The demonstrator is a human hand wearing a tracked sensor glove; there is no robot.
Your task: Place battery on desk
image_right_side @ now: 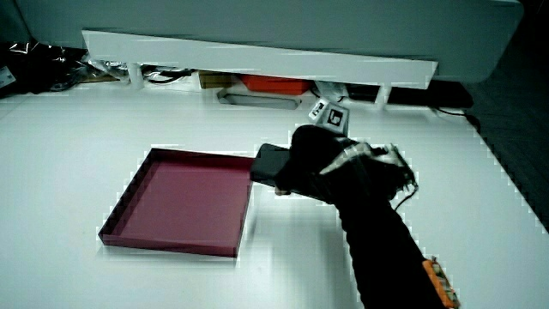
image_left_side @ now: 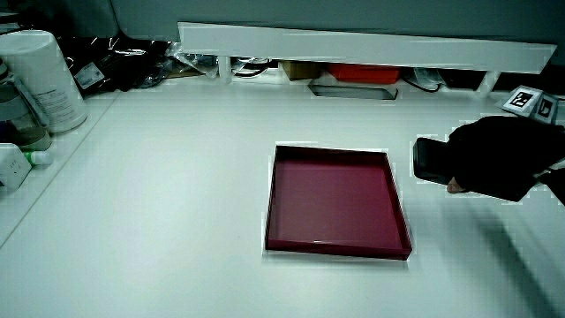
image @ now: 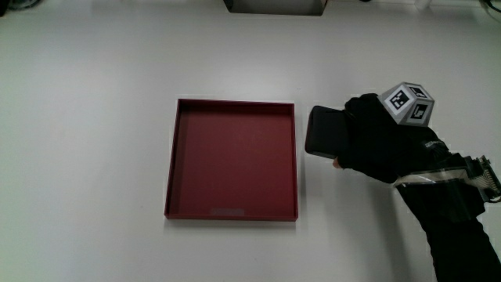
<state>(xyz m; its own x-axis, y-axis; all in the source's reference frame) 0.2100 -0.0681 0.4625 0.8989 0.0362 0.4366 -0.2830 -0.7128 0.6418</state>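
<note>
The battery (image: 323, 131) is a flat black block lying on the white desk just beside the dark red tray (image: 178, 157). The gloved hand (image: 374, 137) rests over the end of the battery away from the tray, its fingers curled around that end. The patterned cube (image: 408, 103) sits on the back of the hand. In both side views the battery (image_left_side: 427, 160) (image_right_side: 268, 166) pokes out from under the hand (image_left_side: 494, 159) (image_right_side: 313, 163) toward the tray (image_left_side: 278, 159) (image_right_side: 129, 197). The tray holds nothing.
A low white partition (image_left_side: 353, 44) (image_right_side: 257, 56) runs along the table's edge farthest from the person, with clutter under it. In a side view a white canister (image_left_side: 46, 79) stands at the table's edge. The forearm (image_right_side: 377, 232) reaches in from the person's edge.
</note>
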